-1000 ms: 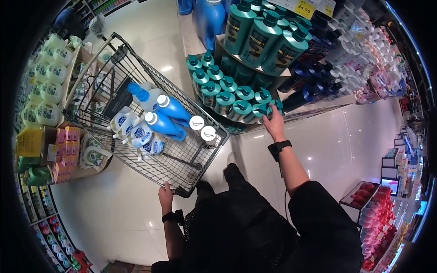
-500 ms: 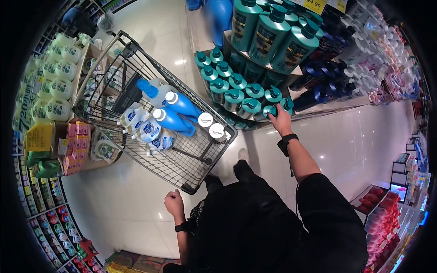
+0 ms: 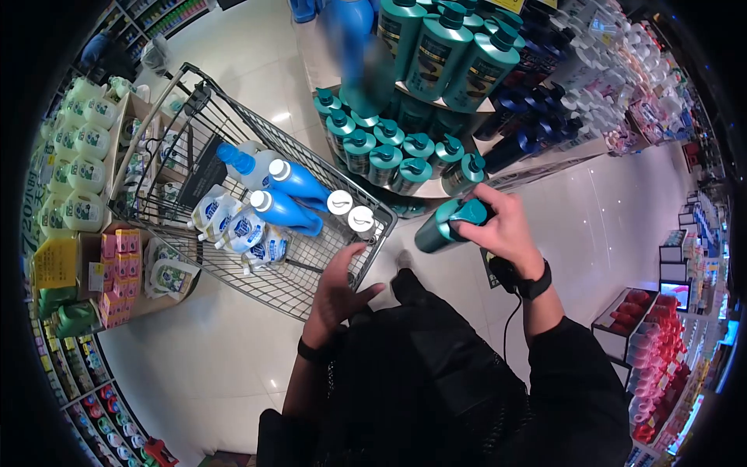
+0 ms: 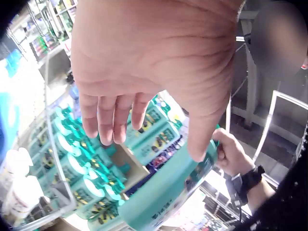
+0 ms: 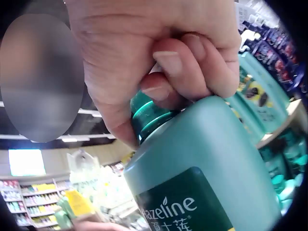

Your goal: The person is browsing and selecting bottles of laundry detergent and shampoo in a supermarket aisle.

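My right hand (image 3: 506,226) grips a green pump bottle (image 3: 438,230) by its neck and pump top, out in front of the display. In the right wrist view the bottle (image 5: 207,154) shows a dark label with white lettering, and curled fingers (image 5: 178,67) wrap the cap. My left hand (image 3: 334,292) is spread, thumb apart from the fingers, between my body and the shopping cart (image 3: 296,303). It holds nothing. In the left wrist view the left palm (image 4: 154,62) faces the bottle (image 4: 163,192), its thumb overlapping the bottle there.
Rows of matching green bottles (image 3: 385,159) stand on a tiered display, larger ones (image 3: 436,58) above. The cart carries blue bottles (image 3: 286,214), white-capped bottles (image 3: 361,219) and white-and-blue pouches (image 3: 241,229). Left stands a shelf of pale green jugs (image 3: 85,175); right, red and pink goods (image 3: 654,358).
My right hand has lifted a green bottle off the display's front row and drawn it toward me. My left hand has left the cart's edge, then risen and spread its fingers.
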